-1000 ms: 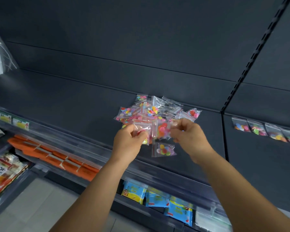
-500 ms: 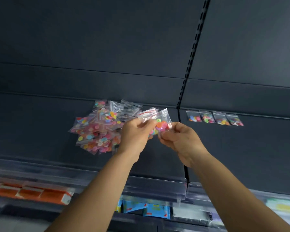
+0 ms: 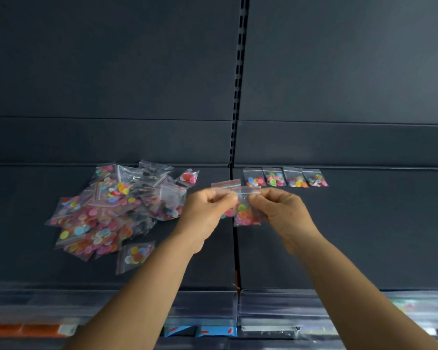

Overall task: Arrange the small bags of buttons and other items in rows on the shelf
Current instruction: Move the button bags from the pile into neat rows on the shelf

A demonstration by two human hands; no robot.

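1. Lower shelf, nearest, under the forearms: orange packs [image 3: 28, 329] at left, blue packs [image 3: 216, 331] at centre, behind a clear front rail [image 3: 202, 305]. Blurred.
2. Single bag [image 3: 134, 256] of coloured buttons, flat on the dark shelf [image 3: 364, 236], just below the pile.
3. Left hand [image 3: 205, 215]: fingers curled, pinching a clear bag by its red-striped top; a second such top shows just behind it.
4. Right hand [image 3: 281, 210]: thumb and fingers pinching the held bag [image 3: 245, 210] at its other top corner. The bag hangs between both hands, above the shelf seam, buttons at its bottom.
5. Pile [image 3: 111, 210] of button bags, loose and overlapping, left of the hands.
6. Row [image 3: 285, 177] of four bags, side by side at the shelf's back edge, right of the slotted upright [image 3: 239, 84].
7. Back panel [image 3: 111, 72], dark, farthest.
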